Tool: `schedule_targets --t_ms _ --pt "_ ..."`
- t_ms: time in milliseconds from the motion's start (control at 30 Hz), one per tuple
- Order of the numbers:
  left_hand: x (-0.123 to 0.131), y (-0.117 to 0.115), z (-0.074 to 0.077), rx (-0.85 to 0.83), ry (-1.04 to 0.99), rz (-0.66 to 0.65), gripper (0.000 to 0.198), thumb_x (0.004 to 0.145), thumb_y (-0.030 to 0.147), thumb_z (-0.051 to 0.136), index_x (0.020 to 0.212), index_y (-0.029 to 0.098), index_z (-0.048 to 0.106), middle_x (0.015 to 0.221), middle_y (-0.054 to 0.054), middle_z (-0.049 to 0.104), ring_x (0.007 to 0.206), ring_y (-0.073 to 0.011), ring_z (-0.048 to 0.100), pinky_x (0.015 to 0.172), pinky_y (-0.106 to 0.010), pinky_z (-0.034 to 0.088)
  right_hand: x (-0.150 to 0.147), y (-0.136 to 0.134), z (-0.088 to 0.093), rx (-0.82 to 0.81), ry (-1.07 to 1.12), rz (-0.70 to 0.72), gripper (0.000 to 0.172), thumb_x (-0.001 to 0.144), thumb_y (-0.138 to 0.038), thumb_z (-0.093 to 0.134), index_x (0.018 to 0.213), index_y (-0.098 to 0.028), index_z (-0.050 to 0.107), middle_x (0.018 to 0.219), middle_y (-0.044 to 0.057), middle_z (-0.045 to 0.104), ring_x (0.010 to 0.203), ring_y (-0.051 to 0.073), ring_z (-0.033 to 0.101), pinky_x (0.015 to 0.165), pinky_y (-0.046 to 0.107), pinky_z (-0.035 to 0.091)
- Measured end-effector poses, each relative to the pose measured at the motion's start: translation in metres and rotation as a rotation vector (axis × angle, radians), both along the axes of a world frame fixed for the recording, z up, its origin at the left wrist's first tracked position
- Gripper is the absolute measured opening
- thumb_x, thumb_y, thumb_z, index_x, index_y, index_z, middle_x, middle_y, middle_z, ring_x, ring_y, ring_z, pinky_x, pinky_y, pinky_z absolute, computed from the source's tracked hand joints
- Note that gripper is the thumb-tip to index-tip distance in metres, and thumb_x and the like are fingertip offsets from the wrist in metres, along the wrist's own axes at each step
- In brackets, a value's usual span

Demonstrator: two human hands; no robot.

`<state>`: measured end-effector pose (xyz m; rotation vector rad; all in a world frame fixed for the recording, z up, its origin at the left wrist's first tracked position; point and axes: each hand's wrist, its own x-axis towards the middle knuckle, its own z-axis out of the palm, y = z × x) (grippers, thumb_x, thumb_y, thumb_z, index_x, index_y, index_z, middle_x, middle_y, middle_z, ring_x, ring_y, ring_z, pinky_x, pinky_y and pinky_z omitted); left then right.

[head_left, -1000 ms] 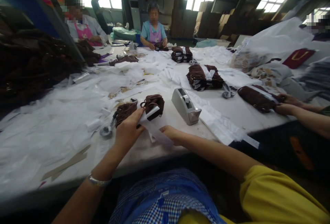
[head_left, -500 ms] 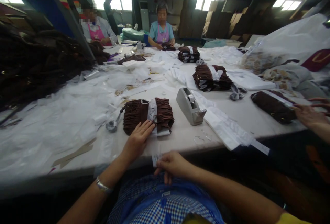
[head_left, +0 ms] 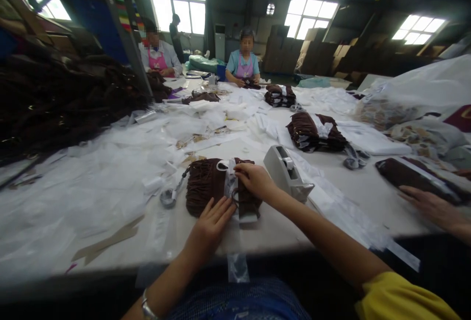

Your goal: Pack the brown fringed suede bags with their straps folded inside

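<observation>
A brown fringed bag (head_left: 204,185) lies on the table, crossed by a whitish plastic strip (head_left: 230,182) whose end (head_left: 238,267) hangs over the front edge. My left hand (head_left: 217,217) rests on the bag's front part with its fingers spread. My right hand (head_left: 252,178) reaches over the bag, its thumb and fingertips pinched together at the strip near a white loop; what they hold is too small to make out. Just right of that hand stands a grey tape dispenser (head_left: 285,173).
Clear plastic bags (head_left: 106,187) pile up at the left. More wrapped brown bundles (head_left: 316,131) lie further back. At the right, another person's hand (head_left: 434,207) touches a dark bundle (head_left: 415,177). People (head_left: 243,65) work across the table (head_left: 338,177).
My right hand has moved from the strip's hanging end up to the top of the bag. My left hand still lies on the bag. The view has shifted.
</observation>
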<state>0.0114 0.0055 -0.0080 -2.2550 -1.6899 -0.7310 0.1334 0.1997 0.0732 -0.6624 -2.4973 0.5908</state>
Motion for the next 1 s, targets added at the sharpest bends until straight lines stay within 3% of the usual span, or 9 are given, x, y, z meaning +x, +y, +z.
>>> schedule_targets --t_ms 133,267,433,533,600,667,733,867,1000 --pt "0.0 0.0 -0.002 0.008 0.008 0.0 0.07 0.074 -0.005 0.037 0.142 0.011 0.045 0.145 -0.015 0.051 0.139 -0.026 0.041 0.111 -0.054 0.039 -0.024 0.019 -0.007 0.041 0.014 0.203 0.044 0.087 -0.012 0.06 0.13 -0.023 0.061 0.128 0.008 0.064 0.115 0.021 0.061 0.101 0.034 0.047" --pt "0.002 -0.002 0.007 -0.073 -0.07 -0.018 0.075 0.071 0.0 0.043 0.145 0.015 0.043 0.146 -0.013 0.05 0.138 -0.0262 0.043 0.113 -0.054 0.035 -0.025 0.023 -0.014 0.059 -0.105 0.431 0.052 0.081 0.002 0.05 0.123 -0.022 0.067 0.128 0.007 0.065 0.12 0.02 0.06 0.106 0.034 0.044" --pt "-0.011 -0.011 0.059 -0.328 -0.243 -0.131 0.077 0.077 0.025 0.061 0.15 0.023 0.035 0.146 -0.008 0.051 0.132 -0.026 0.05 0.117 -0.051 0.032 -0.01 0.027 -0.028 0.014 -0.142 0.446 0.07 0.074 0.009 0.041 0.133 -0.023 0.061 0.139 0.005 0.058 0.127 0.019 0.055 0.11 0.033 0.041" --pt "-0.033 -0.008 0.089 -0.43 -0.288 -0.285 0.073 0.085 0.034 0.062 0.151 0.028 0.032 0.143 -0.005 0.054 0.126 -0.0231 0.057 0.108 -0.04 0.044 -0.005 0.026 -0.032 -0.015 -0.13 0.438 0.07 0.076 0.009 0.043 0.134 -0.026 0.059 0.142 0.002 0.055 0.129 0.019 0.053 0.111 0.035 0.04" --pt "-0.046 0.003 0.096 -0.44 -0.373 -0.258 0.056 0.091 0.035 0.057 0.145 0.028 0.043 0.134 -0.004 0.063 0.115 -0.0203 0.064 0.095 -0.031 0.054 -0.005 0.025 -0.034 -0.034 -0.114 0.434 0.067 0.078 0.008 0.045 0.134 -0.026 0.059 0.142 0.002 0.055 0.129 0.02 0.053 0.111 0.037 0.04" --pt "-0.05 0.022 0.09 -0.32 -0.481 -0.043 0.035 0.095 0.033 0.052 0.128 0.025 0.061 0.119 -0.005 0.071 0.103 -0.019 0.069 0.087 -0.029 0.056 -0.005 0.025 -0.035 -0.032 -0.101 0.431 0.063 0.08 0.006 0.045 0.133 -0.025 0.06 0.141 0.003 0.055 0.128 0.02 0.054 0.111 0.037 0.041" --pt "-0.048 0.042 0.076 -0.155 -0.513 0.152 0.026 0.095 0.028 0.051 0.114 0.021 0.066 0.113 -0.006 0.072 0.102 -0.0201 0.069 0.09 -0.032 0.055 -0.005 0.025 -0.036 -0.016 -0.106 0.429 0.064 0.081 0.006 0.045 0.134 -0.025 0.059 0.142 0.005 0.055 0.128 0.02 0.054 0.109 0.036 0.042" --pt "-0.038 0.067 0.047 -0.086 -0.389 0.189 0.025 0.093 0.019 0.05 0.111 0.02 0.066 0.116 -0.007 0.071 0.107 -0.0213 0.067 0.094 -0.034 0.054 0.004 0.021 -0.027 0.008 -0.122 0.429 0.056 0.082 0.004 0.045 0.128 -0.022 0.064 0.134 0.007 0.062 0.119 0.02 0.061 0.102 0.032 0.048" --pt "-0.038 0.065 0.039 -0.123 -0.386 0.204 0.028 0.092 0.013 0.046 0.109 0.021 0.067 0.117 -0.005 0.071 0.107 -0.0199 0.068 0.094 -0.032 0.054 0.024 -0.001 -0.005 0.035 -0.12 0.522 0.037 0.093 -0.024 0.057 0.129 -0.022 0.062 0.128 0.009 0.065 0.12 0.022 0.059 0.109 0.039 0.041"
